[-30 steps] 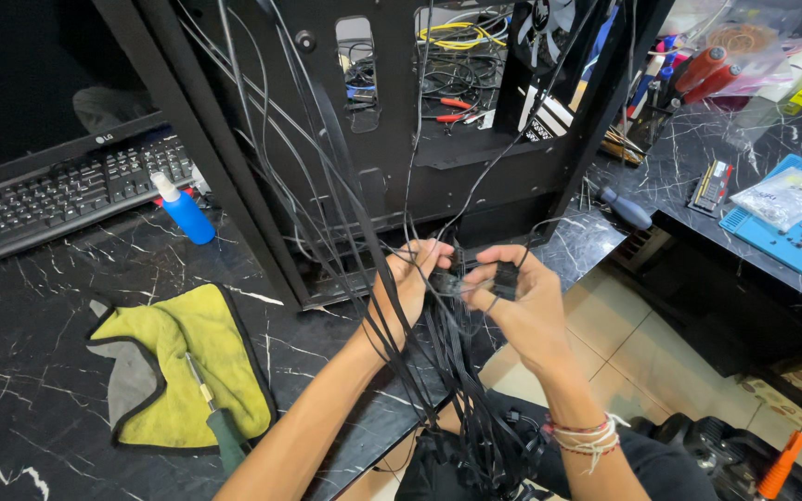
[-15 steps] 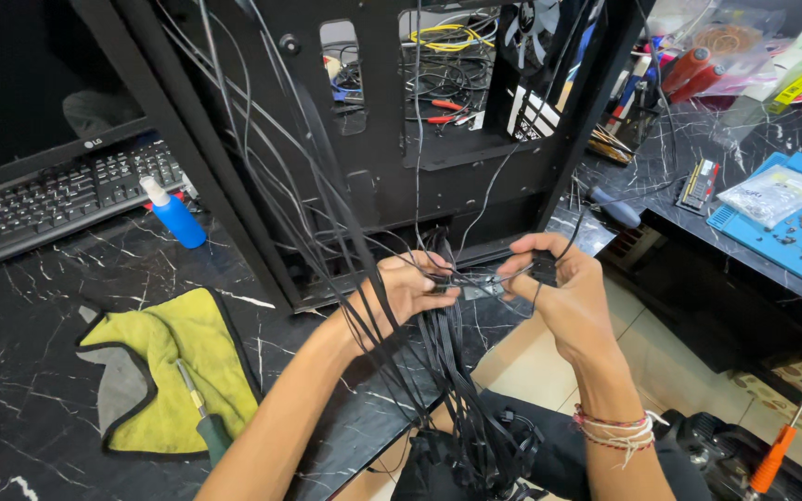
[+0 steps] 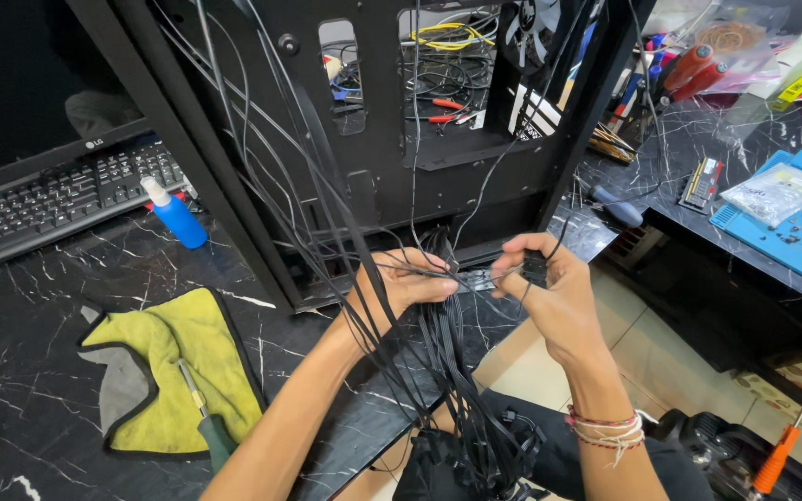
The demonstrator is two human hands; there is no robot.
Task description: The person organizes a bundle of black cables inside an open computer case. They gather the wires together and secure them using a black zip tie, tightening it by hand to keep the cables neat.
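1. Here, the left hand is closed around a bundle of black cables, fingers curled over the strands, thumb and fingertips pinching them toward the middle.
2. The right hand is closed too, gripping a small black connector at the end of a flat cable stretched between the two hands.
3. The hands sit close together, joined by that short taut stretch of cable, just in front of the open black computer case.
4. The cable bundle hangs down below both hands toward the person's lap, while other thin strands run up from the left hand into the case.
5. Left of the left hand, on the dark marbled worktop, lies a yellow cloth with a green-handled screwdriver resting on it.
6. Farther off on that side stand a blue bottle with a white tip and a black keyboard.
7. Right of the right hand, well apart, is a blue mat holding a clear plastic bag, and nearer the case a dark-handled screwdriver.
8. An orange-handled screwdriver stands low on the right, beyond the wrist with braided bracelets.
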